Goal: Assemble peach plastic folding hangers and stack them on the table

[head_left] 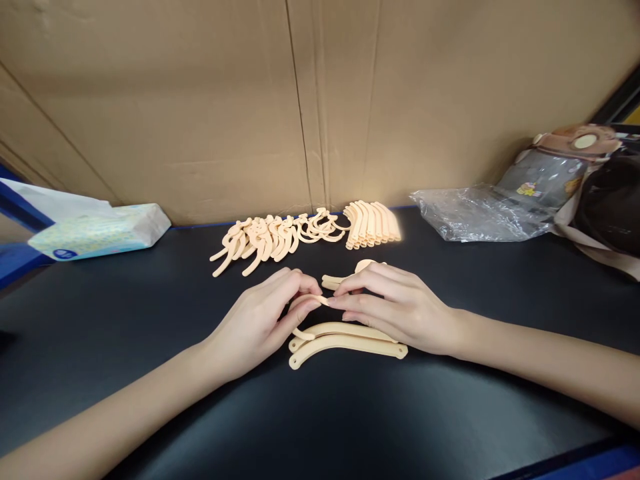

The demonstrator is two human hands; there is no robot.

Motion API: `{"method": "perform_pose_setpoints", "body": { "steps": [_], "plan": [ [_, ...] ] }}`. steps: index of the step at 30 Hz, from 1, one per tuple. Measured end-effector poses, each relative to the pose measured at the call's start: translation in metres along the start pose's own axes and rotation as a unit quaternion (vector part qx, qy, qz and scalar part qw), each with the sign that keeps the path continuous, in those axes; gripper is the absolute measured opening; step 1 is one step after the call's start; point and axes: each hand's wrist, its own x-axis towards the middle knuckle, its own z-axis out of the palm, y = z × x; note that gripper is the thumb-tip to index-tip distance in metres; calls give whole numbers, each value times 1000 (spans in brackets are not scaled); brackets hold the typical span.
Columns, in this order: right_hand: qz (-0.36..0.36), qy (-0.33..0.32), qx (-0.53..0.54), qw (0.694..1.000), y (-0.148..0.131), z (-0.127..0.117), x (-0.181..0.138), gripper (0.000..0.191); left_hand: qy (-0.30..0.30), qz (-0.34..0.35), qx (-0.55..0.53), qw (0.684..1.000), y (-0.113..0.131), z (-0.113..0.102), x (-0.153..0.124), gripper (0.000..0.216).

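Note:
My left hand point(260, 320) is closed, pinching a thin curved beige piece point(323, 301) between thumb and fingertips. The fingertips of my right hand point(400, 310) close on the same piece's other end, so the two hands nearly meet. Most of this piece is hidden by the fingers, though a curved tip shows below my left thumb. Just beneath the hands lie two long curved beige strips point(345, 342) with small holes at their ends. Behind my right fingers, more beige strips point(330, 281) and a rounded beige part point(365, 265) are partly covered.
On the black table point(300, 420), a heap of hooked beige pieces point(270, 240), several beige rings point(330, 235) and a row of curved strips point(374, 225) sit before the cardboard wall point(225, 100). A tissue pack point(110, 230) stands left; a clear plastic bag point(475, 213) and bottle point(540, 170) stand right.

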Motion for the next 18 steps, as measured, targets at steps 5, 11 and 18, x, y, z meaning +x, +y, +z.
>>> {"method": "perform_pose_setpoints", "body": {
  "steps": [5, 11, 18],
  "plan": [
    [10, 15, -15, 1000, 1, -2, -1, 19, 25, -55, -4, 998, 0, 1, -1, 15],
    [11, 18, -20, 1000, 1, -2, -1, 18, 40, -61, -10, 997, -2, 1, -1, 28],
    [12, 11, -28, 999, 1, -2, 0, 20, 33, -68, -17, 997, -2, 0, 0, 43]
  ]
}}
